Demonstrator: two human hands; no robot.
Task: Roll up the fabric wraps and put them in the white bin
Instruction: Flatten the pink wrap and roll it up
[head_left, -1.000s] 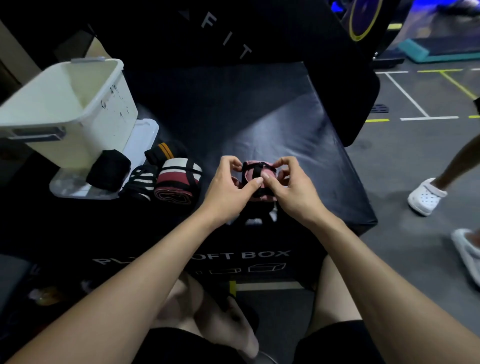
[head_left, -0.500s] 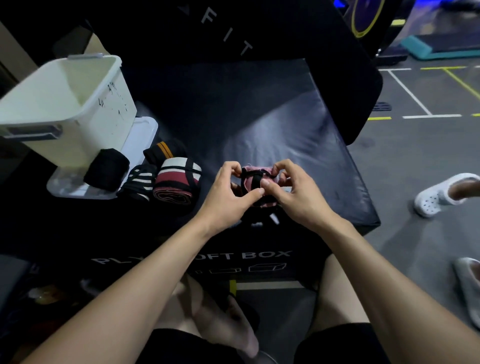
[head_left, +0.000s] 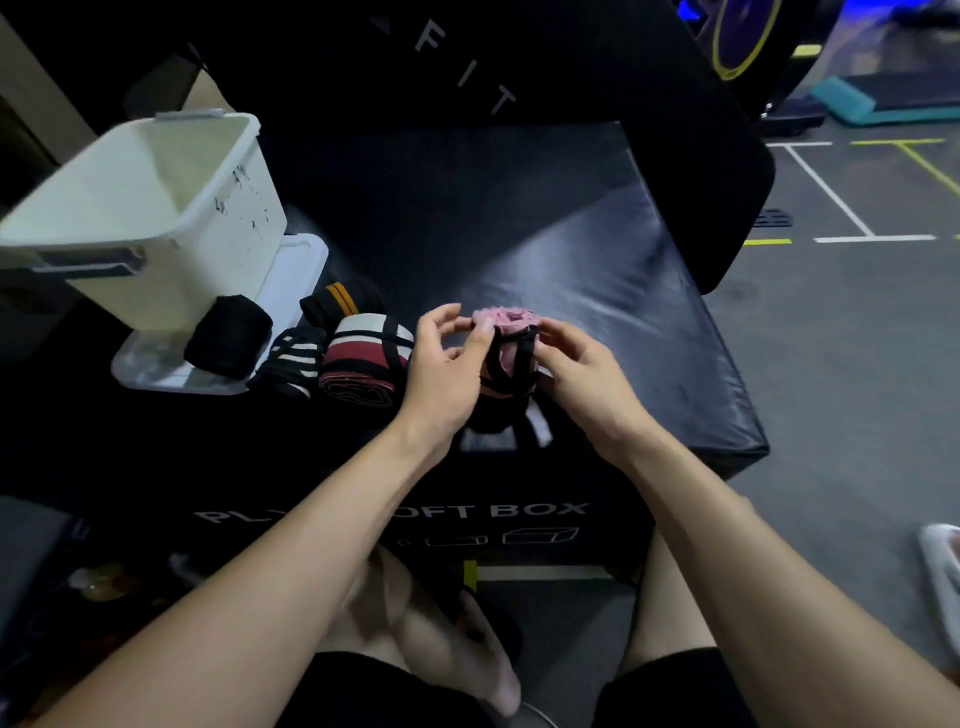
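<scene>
A pink fabric wrap with black bands (head_left: 506, 348), rolled into a tight cylinder, stands on end between my two hands at the front of the black soft box (head_left: 597, 291). My left hand (head_left: 441, 374) grips its left side, with the thumb on the top edge. My right hand (head_left: 582, 374) holds the right side. A loose black and white tail hangs below the roll. The white bin (head_left: 171, 223) stands at the far left, tilted, and looks empty. Beside it lie rolled wraps: a maroon and white one (head_left: 363, 358), a black and white striped one (head_left: 291, 358), a black one with orange stripes (head_left: 337, 301) and a plain black one (head_left: 228, 332).
The bin rests on a clear plastic lid (head_left: 171, 369). A tall black pad with white letters (head_left: 467, 67) leans behind the box. Grey gym floor with painted lines lies to the right, with a white shoe (head_left: 940, 577) at the right edge. My bare foot (head_left: 431, 639) is below.
The pink roll has been turned from lying sideways to standing on end, so its spiral top faces up. The person walking at the right has moved mostly out of view.
</scene>
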